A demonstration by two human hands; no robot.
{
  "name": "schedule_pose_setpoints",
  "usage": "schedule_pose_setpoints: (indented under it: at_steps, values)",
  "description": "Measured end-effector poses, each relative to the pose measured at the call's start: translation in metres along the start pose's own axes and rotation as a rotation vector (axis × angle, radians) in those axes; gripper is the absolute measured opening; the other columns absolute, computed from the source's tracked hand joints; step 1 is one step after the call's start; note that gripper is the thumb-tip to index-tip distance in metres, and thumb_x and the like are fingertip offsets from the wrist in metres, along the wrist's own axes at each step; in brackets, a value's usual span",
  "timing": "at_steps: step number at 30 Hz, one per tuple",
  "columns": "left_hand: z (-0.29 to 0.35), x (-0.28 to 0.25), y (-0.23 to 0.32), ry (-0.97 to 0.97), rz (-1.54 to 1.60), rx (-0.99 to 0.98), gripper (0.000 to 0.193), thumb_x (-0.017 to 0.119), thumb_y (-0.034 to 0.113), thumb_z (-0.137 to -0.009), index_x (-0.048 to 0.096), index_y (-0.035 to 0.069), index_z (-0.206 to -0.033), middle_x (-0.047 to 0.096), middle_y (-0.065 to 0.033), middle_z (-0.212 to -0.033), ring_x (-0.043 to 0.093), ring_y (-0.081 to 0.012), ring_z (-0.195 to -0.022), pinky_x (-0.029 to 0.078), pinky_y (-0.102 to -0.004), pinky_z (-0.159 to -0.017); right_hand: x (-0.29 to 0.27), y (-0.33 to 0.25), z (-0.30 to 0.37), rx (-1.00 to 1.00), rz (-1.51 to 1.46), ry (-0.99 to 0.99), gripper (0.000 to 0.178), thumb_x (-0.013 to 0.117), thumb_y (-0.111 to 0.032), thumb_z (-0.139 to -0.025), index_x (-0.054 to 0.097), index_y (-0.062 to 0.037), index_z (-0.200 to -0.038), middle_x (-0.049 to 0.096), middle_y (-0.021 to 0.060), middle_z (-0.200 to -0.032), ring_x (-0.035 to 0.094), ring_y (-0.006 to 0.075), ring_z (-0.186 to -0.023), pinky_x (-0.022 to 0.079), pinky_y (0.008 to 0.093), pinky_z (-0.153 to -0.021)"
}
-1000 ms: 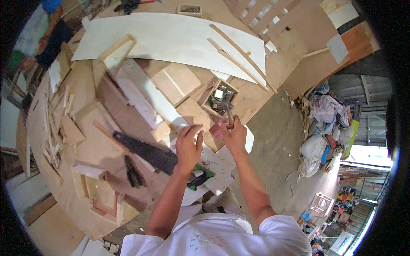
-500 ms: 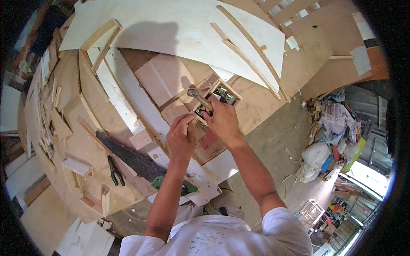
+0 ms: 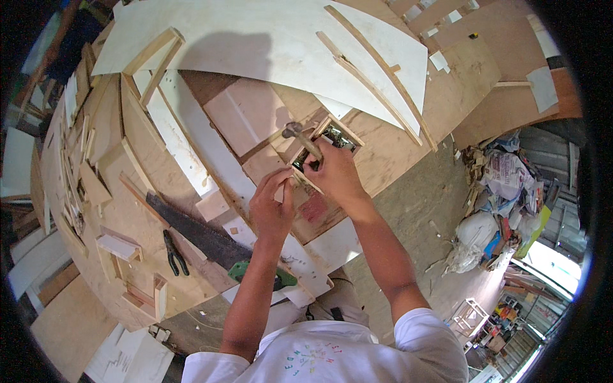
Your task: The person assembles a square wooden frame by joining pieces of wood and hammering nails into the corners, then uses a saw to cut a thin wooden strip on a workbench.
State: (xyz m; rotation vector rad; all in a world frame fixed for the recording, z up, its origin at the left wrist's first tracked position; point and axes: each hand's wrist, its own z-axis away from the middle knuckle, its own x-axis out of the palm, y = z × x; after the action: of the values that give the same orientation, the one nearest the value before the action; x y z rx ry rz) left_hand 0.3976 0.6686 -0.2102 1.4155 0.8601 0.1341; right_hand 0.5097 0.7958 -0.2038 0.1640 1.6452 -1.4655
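My right hand grips a hammer by its wooden handle, close below the metal head, which points up and to the left. The fingertips of this hand reach down over a small open wooden box. Inside the box lie what look like loose nails, dark and shiny, partly hidden by the hand. My left hand is beside the box's near left corner with thumb and fingers drawn together. Whatever is between those fingers is too small or too hidden to name.
A handsaw with a green handle and black-handled pliers lie on the plywood bench at left. Beyond the box, a white sheet carries thin wooden strips. Bags of scrap stand on the floor at right.
The hammer head has tipped slightly, and my right fingers have shifted a little over the box. My left fingers have drawn closer together near the box corner.
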Motion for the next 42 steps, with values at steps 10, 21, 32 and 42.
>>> schedule_pose_setpoints:
  at_steps: [10, 21, 32, 42]
  values:
    - [-0.012, 0.003, 0.005, -0.068, 0.002, 0.114, 0.023, 0.067, 0.003, -0.094, 0.072, 0.006, -0.116, 0.072, -0.0159, -0.115, 0.071, -0.0259, -0.103, 0.057, -0.0352, -0.083, -0.002, 0.007, 0.021, 0.171, -0.337, 0.169, 0.022, 0.076, -0.013, -0.081, 0.063, -0.0030, -0.096, 0.070, 0.0073, -0.079, 0.068, 0.0165, -0.068, 0.054, 0.0324, -0.066]
    - [-0.046, 0.023, 0.016, -0.265, 0.322, -0.219, 0.019, 0.074, 0.003, -0.091, 0.075, 0.003, -0.109, 0.076, -0.0102, -0.101, 0.070, -0.0168, -0.087, 0.055, -0.0297, -0.077, -0.001, 0.030, 0.023, 0.062, -0.588, 0.205, 0.031, 0.075, 0.003, -0.086, 0.047, -0.0091, -0.093, 0.067, 0.0027, -0.091, 0.056, 0.0054, -0.071, 0.045, 0.0221, -0.061]
    - [-0.044, 0.022, 0.011, -0.267, 0.228, 0.118, 0.023, 0.074, 0.000, -0.086, 0.078, 0.007, -0.107, 0.075, -0.0121, -0.104, 0.071, -0.0269, -0.096, 0.056, -0.0349, -0.084, -0.018, 0.001, 0.033, 0.476, -1.143, 0.145, 0.029, 0.072, 0.002, -0.090, 0.048, -0.0147, -0.095, 0.069, 0.0042, -0.096, 0.045, 0.0036, -0.052, 0.029, 0.0203, -0.041]
    - [-0.034, 0.004, 0.017, -0.203, 0.280, 0.142, 0.021, 0.077, -0.002, -0.080, 0.075, 0.006, -0.099, 0.074, -0.0112, -0.099, 0.072, -0.0243, -0.088, 0.058, -0.0334, -0.077, -0.020, -0.018, 0.051, 0.561, -1.187, 0.118, 0.029, 0.075, -0.007, -0.091, 0.047, -0.0140, -0.095, 0.069, 0.0031, -0.092, 0.043, 0.0028, -0.051, 0.029, 0.0208, -0.040]
